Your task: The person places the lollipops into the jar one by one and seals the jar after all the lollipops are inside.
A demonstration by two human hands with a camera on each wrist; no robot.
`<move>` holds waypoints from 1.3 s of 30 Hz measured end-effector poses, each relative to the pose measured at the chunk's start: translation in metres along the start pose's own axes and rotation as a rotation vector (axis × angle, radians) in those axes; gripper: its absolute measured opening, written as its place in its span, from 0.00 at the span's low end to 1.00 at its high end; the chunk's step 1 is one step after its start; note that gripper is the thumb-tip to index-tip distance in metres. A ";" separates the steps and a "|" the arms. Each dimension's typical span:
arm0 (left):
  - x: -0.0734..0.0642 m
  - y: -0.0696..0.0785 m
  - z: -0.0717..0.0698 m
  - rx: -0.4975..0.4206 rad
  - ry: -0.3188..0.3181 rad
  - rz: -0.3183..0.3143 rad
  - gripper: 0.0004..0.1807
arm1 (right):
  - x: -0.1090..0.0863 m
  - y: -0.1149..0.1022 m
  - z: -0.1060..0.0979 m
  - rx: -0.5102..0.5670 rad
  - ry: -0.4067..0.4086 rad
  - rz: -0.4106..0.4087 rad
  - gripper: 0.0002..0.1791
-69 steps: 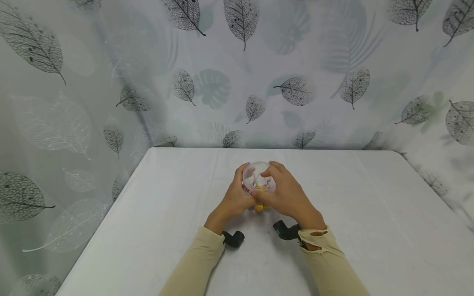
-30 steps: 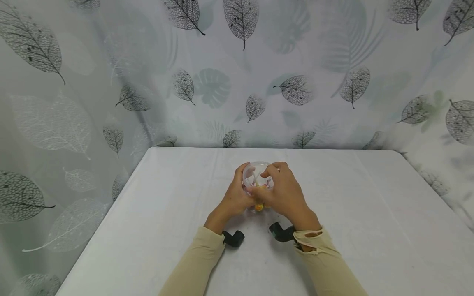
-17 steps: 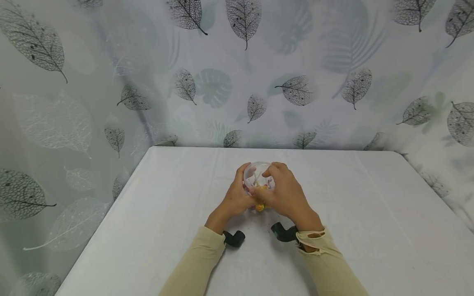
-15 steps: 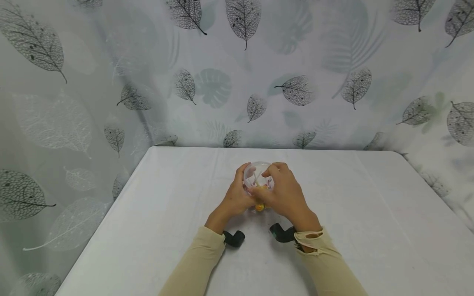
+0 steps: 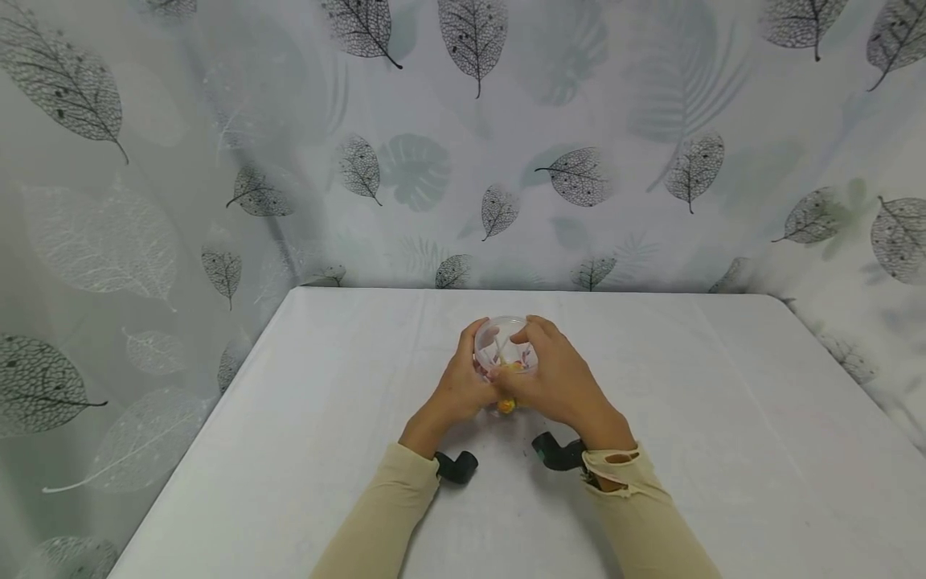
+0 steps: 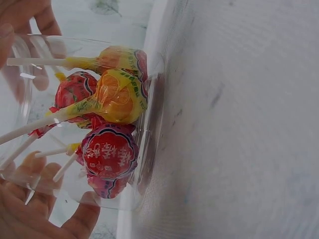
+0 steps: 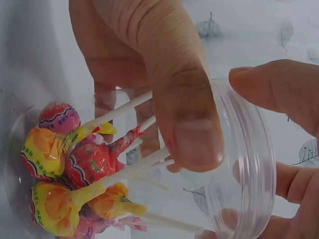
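A clear plastic jar (image 6: 132,199) stands upright on the table, between both hands. Inside lie several wrapped lollipops, among them an orange one (image 6: 119,97) in a yellow wrapper and a red one (image 6: 109,152), with white sticks pointing up. My left hand (image 5: 463,382) is wrapped round the jar's body, its thumb (image 7: 197,134) across the front in the right wrist view. The right hand (image 5: 560,378) grips the ridged clear lid (image 7: 259,174) at the top, thumb and fingers curved round its rim. Whether the lid is loose cannot be told.
A white cloth covers the table (image 5: 723,418). Leaf-patterned curtains (image 5: 535,161) hang behind it and at both sides. Black wrist mounts (image 5: 457,467) stick out below the hands, inside the cuffs of the beige sleeves (image 5: 383,515).
My right hand and wrist turn slightly on the lid, shifting left earlier and back to the right now. The left hand and the jar stay in place.
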State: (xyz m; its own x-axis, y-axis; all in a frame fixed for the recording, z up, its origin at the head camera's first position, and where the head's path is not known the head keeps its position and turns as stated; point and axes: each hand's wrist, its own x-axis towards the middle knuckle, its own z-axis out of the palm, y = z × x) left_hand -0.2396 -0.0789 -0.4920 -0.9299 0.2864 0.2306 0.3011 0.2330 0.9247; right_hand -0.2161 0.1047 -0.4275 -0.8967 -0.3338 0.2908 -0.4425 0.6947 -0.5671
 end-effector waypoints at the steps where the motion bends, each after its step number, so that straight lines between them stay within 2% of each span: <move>1: 0.000 0.000 0.000 -0.003 -0.001 0.001 0.56 | 0.000 0.000 -0.001 0.004 0.003 0.003 0.32; 9: 0.001 0.001 0.002 0.005 0.015 -0.033 0.58 | 0.002 -0.002 0.002 -0.047 0.064 0.019 0.44; 18: 0.001 -0.002 0.000 0.012 0.009 0.000 0.59 | 0.004 0.000 0.009 -0.025 0.007 0.026 0.49; 26: 0.001 0.000 0.001 -0.004 0.001 -0.021 0.58 | 0.003 -0.001 0.012 -0.076 0.116 0.010 0.49; 33: 0.001 0.001 0.002 -0.008 0.007 -0.039 0.59 | 0.002 -0.001 0.014 -0.127 0.105 0.009 0.49; 39: 0.001 -0.001 0.002 0.000 0.012 -0.038 0.58 | 0.002 -0.001 0.017 -0.134 0.128 0.007 0.48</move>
State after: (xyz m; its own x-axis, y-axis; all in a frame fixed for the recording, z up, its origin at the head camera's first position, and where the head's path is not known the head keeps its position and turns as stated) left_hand -0.2401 -0.0770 -0.4939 -0.9432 0.2658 0.1991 0.2656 0.2438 0.9327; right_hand -0.2177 0.0920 -0.4392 -0.8868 -0.2513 0.3878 -0.4234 0.7779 -0.4643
